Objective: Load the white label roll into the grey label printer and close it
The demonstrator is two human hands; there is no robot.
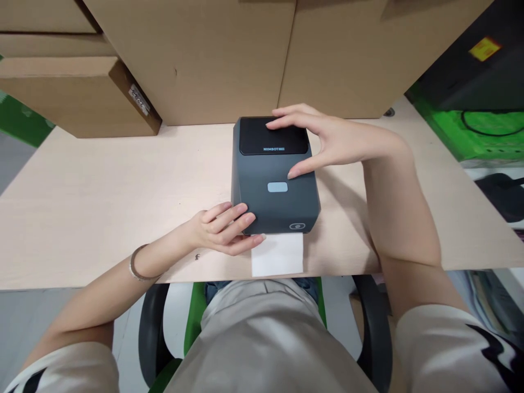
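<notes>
While the dark NIIMBOT device sits on the bench before the tall cardboard boxes, white paper showing at its front edge, the right hand spreads over its top, thumb and fingertips apart. The left hand rests its fingers at the near-left corner; whether that grip clamps anything I can't tell. To steady it well, I'd brace that corner evenly, press lightly with the right, and avoid creasing the paper.

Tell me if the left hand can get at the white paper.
Likely yes: the left hand has a fingertip over or on the white paper, with nothing visible in between.
</notes>
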